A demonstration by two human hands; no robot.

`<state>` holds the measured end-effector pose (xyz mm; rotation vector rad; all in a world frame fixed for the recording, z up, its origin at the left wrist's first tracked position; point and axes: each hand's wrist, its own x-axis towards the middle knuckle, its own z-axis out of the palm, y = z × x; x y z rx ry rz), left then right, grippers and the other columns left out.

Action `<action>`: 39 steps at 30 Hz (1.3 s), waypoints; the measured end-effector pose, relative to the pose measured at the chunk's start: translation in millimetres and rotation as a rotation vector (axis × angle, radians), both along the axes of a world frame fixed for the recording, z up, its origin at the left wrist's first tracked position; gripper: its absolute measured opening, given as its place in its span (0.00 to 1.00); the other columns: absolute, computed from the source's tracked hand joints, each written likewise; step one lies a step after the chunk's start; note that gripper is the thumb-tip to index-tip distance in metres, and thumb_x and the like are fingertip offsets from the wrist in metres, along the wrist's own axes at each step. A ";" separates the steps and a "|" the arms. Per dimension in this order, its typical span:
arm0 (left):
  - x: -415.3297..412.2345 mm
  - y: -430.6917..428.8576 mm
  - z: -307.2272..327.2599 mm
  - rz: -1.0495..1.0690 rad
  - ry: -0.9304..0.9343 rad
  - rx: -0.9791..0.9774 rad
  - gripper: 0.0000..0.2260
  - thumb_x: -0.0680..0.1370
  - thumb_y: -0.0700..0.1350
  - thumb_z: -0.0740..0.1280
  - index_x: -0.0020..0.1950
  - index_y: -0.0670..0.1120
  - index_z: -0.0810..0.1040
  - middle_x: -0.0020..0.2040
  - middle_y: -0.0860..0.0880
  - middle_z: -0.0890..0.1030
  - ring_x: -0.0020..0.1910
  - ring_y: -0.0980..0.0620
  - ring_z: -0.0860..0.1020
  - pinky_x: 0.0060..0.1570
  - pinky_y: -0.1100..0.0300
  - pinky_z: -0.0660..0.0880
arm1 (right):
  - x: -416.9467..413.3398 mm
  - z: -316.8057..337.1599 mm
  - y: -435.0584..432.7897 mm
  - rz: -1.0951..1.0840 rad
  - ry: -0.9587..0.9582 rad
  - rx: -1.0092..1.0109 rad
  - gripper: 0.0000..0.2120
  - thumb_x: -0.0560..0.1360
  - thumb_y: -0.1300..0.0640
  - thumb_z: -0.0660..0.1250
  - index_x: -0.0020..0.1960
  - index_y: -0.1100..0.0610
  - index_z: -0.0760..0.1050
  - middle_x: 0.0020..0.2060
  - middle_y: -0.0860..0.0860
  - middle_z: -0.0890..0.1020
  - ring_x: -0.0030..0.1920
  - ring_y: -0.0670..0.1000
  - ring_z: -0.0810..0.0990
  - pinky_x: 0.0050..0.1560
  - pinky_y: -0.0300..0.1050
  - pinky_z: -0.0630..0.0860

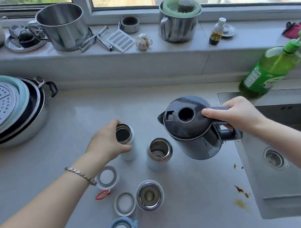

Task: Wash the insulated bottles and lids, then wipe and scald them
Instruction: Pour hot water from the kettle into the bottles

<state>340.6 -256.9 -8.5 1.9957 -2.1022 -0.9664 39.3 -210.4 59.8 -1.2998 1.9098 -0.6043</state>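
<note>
The left hand (106, 143) and the right hand (233, 114) are bare, the forearms too. The left wrist wears a thin silver bracelet (80, 175) of small metal links.

The electric kettle (195, 138) looks like dark grey satin plastic. Each insulated bottle (131, 153) has a white matt body and a shiny steel rim. The surface (199, 195) is pale and smooth, the sink (289, 186) brushed metal.

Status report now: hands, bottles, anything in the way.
Left hand grips far bottle, open. Right hand holds kettle by handle, spout toward it, no pour visible. Second bottle and third bottle open, lids off. Spout path clear.
</note>
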 end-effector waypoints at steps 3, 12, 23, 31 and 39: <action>-9.0 1.6 0.5 -0.045 -0.145 0.033 0.27 0.67 0.48 0.73 0.63 0.47 0.66 0.60 0.43 0.74 0.58 0.43 0.73 0.56 0.53 0.71 | -5.1 1.8 9.6 0.030 0.055 -0.009 0.28 0.65 0.47 0.74 0.26 0.56 0.57 0.21 0.50 0.60 0.24 0.49 0.58 0.28 0.41 0.54; -52.4 46.5 -6.6 -0.385 0.153 -0.094 0.45 0.67 0.51 0.77 0.76 0.43 0.54 0.75 0.47 0.59 0.74 0.51 0.56 0.69 0.67 0.49 | -5.5 22.3 27.5 0.141 0.211 0.034 0.28 0.64 0.43 0.73 0.25 0.56 0.57 0.19 0.49 0.61 0.21 0.47 0.57 0.28 0.42 0.55; -59.8 39.7 -29.2 -0.134 0.256 0.002 0.23 0.62 0.48 0.77 0.55 0.47 0.75 0.49 0.51 0.81 0.50 0.51 0.78 0.50 0.56 0.74 | 13.4 35.3 18.0 0.205 0.432 0.169 0.28 0.63 0.39 0.71 0.24 0.56 0.59 0.18 0.49 0.65 0.23 0.51 0.63 0.30 0.43 0.61; -59.3 41.4 -31.8 -0.089 0.308 0.023 0.26 0.60 0.45 0.79 0.56 0.49 0.76 0.49 0.52 0.81 0.50 0.52 0.78 0.52 0.55 0.74 | 21.2 46.1 12.4 0.256 0.594 0.146 0.30 0.63 0.38 0.70 0.26 0.56 0.56 0.20 0.51 0.63 0.26 0.53 0.63 0.30 0.44 0.60; -56.8 45.6 -33.3 -0.059 0.335 0.033 0.28 0.61 0.44 0.79 0.59 0.49 0.75 0.53 0.51 0.81 0.53 0.52 0.77 0.54 0.58 0.73 | 25.4 57.2 11.4 0.296 0.683 0.132 0.30 0.62 0.35 0.69 0.25 0.56 0.57 0.19 0.50 0.63 0.25 0.53 0.64 0.28 0.44 0.61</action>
